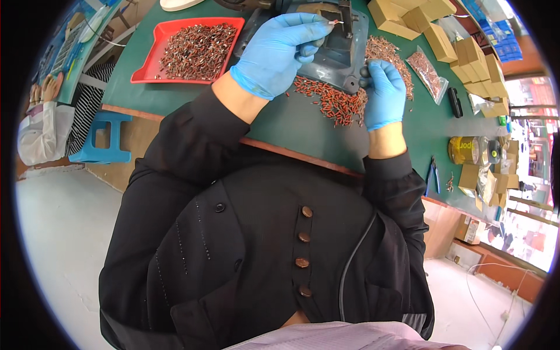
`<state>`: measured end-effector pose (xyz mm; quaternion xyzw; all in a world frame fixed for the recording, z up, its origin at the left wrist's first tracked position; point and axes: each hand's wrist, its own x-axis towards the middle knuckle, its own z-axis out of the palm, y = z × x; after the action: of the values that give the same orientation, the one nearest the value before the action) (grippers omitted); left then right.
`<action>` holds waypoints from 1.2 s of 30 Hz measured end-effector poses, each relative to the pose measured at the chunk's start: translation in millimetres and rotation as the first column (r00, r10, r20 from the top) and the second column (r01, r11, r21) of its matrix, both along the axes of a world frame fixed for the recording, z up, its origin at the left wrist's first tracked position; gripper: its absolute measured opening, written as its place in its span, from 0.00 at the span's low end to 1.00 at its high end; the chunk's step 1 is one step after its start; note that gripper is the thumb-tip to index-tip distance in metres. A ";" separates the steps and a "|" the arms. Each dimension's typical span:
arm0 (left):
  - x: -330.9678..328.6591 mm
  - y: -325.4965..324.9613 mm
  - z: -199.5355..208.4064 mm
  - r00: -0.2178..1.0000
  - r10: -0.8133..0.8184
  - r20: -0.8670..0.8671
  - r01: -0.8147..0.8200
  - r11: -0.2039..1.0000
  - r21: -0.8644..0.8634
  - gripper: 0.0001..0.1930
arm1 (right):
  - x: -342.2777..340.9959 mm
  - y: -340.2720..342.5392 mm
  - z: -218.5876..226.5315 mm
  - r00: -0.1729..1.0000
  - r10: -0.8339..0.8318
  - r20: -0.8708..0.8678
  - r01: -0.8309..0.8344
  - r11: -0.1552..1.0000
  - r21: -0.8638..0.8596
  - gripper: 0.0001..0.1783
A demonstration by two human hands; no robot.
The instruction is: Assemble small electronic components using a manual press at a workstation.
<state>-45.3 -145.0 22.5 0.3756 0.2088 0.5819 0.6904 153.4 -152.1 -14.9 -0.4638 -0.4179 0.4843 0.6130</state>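
L fingers (304, 33) pinch tiny pc (335, 22), details blurry; R fingers (392, 71) part-curled, any hold hidden, can't tell.

Yellow jar label (461, 150) has ltrs., prob. partial.

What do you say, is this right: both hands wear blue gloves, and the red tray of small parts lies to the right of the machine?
Not quite: the red tray of small parts lies to the left of the machine, as the head view shows. The left hand and right hand do wear blue gloves.
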 end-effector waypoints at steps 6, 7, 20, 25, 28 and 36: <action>-44.6 -17.9 -44.5 0.860 0.245 -0.448 -0.187 0.967 0.172 0.07 | 56.0 -42.8 -37.0 0.868 0.158 0.471 -0.058 0.974 -0.220 0.08; -68.0 -7.1 -50.1 0.682 0.407 -0.607 -0.227 0.908 0.354 0.08 | 58.7 -42.2 -43.0 0.872 0.152 0.465 -0.047 0.972 -0.229 0.08; -103.5 0.3 -91.8 -0.239 0.786 -0.570 -0.083 0.569 0.818 0.07 | 38.3 -53.6 -47.1 0.320 0.236 0.917 -0.111 0.971 -0.211 0.10; -38.0 -24.4 -65.5 0.052 0.836 -0.546 0.067 0.543 0.837 0.06 | 19.8 -53.5 -40.1 0.058 0.284 0.957 0.000 0.959 -0.284 0.12; -19.2 -23.6 -88.5 0.146 0.819 -0.555 0.173 0.531 0.829 0.04 | 21.6 -54.0 -43.9 0.121 0.317 0.941 -0.088 0.947 -0.308 0.12; -20.6 -20.6 -106.5 0.028 0.752 -0.658 0.178 0.644 0.744 0.06 | 65.5 -48.3 -63.8 0.561 0.224 0.797 -0.057 0.971 -0.233 0.11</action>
<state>-65.9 -165.6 -84.0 0.8132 0.4653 0.3485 0.0267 218.8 -200.4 -78.7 -0.6533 -0.6433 0.2984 0.2651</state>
